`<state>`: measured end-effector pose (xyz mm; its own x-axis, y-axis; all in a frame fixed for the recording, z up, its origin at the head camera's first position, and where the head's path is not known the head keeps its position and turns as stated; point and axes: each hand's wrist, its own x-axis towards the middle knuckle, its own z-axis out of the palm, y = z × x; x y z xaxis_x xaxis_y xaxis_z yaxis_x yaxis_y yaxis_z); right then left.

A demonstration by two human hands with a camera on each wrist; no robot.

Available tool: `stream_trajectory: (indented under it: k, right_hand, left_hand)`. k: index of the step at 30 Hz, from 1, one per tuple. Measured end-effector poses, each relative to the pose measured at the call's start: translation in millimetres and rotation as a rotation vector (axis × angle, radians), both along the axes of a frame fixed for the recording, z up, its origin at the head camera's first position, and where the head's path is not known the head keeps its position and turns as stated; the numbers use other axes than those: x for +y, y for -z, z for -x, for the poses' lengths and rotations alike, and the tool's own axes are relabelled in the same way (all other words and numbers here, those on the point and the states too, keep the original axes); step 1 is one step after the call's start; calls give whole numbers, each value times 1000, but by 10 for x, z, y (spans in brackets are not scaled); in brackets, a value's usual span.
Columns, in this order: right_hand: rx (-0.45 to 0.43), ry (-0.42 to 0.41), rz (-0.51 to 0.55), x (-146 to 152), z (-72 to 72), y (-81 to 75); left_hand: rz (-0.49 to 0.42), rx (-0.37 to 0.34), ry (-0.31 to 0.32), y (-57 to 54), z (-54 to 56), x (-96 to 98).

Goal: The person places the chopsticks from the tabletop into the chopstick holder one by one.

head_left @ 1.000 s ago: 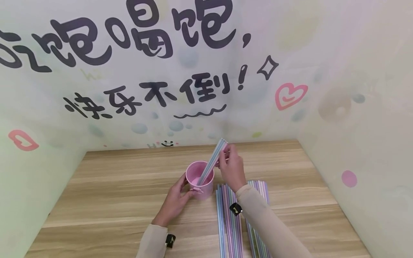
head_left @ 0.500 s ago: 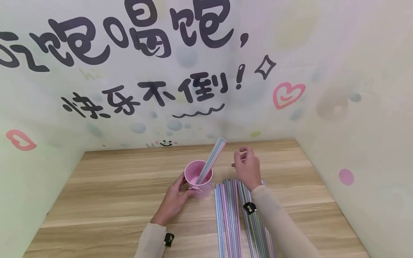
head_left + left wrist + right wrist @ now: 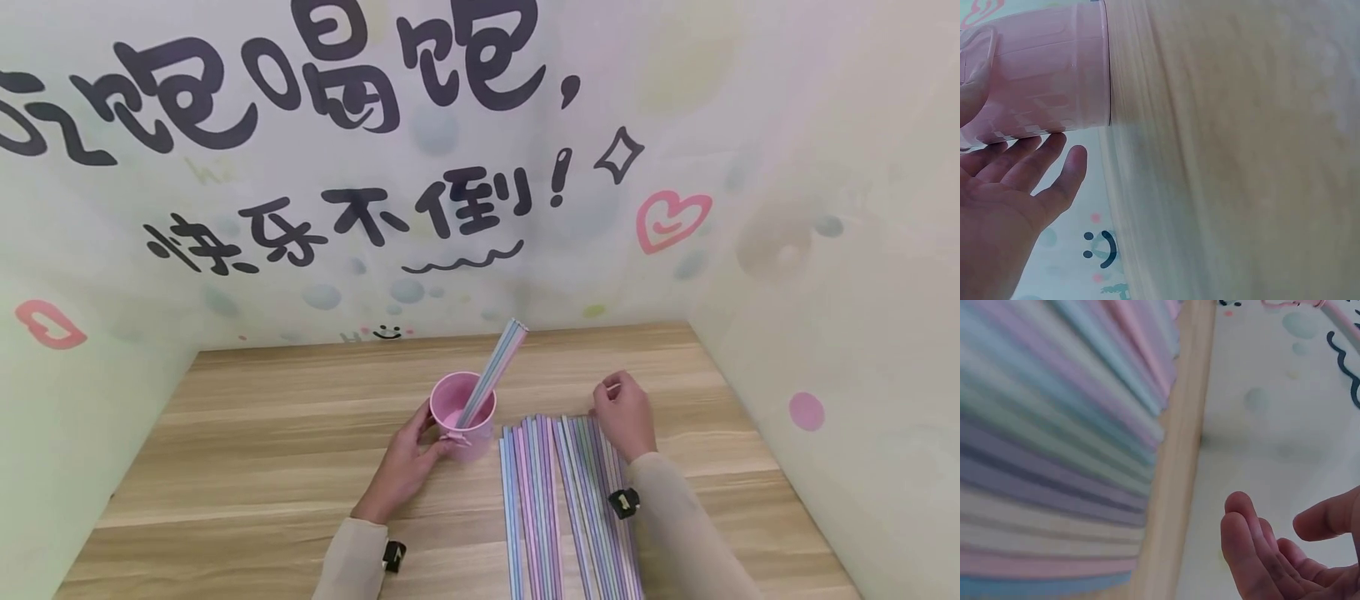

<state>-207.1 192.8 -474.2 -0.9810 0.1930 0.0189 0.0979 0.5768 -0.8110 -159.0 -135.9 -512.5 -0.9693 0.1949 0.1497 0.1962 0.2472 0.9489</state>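
Note:
My left hand [image 3: 401, 471] holds a pink cup [image 3: 474, 447] upright on the table, thumb near its front and fingers along its side. In the left wrist view, the fingertips touch the wall of the cup [image 3: 1041, 75]. A slanted bundle of pastel straws [image 3: 497, 364] leans inside the cup against its right rim. My right hand [image 3: 628, 418] hovers by the far ends of loose straws [image 3: 592, 492]. Nothing is between its thumb and loosely bent fingers [image 3: 1241, 544] in the right wrist view, where spread straws [image 3: 1054, 444] lie beside it.
The loose straws lie side by side in two groups on the wooden table [image 3: 300, 433], right of the cup. A white wall [image 3: 420, 308] with dark lettering closes off the back, and side walls [image 3: 847, 350] stand left and right.
The right hand has let go of the straw bundle, now leaning in the cup, and moved right and nearer to the far ends of the loose straws. The left hand stays on the cup.

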Motion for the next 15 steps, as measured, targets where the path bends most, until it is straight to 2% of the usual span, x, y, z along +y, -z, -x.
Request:
stream_trajectory:
  k: [8,15]
  right_hand:
    - [-68,-30,-81,281,-88,227]
    - [-130,-39,-150,385,-120,311]
  left_hand:
    - [-2,-2,-7,-5,8,3]
    - [19,17,-15,-9,0,3]
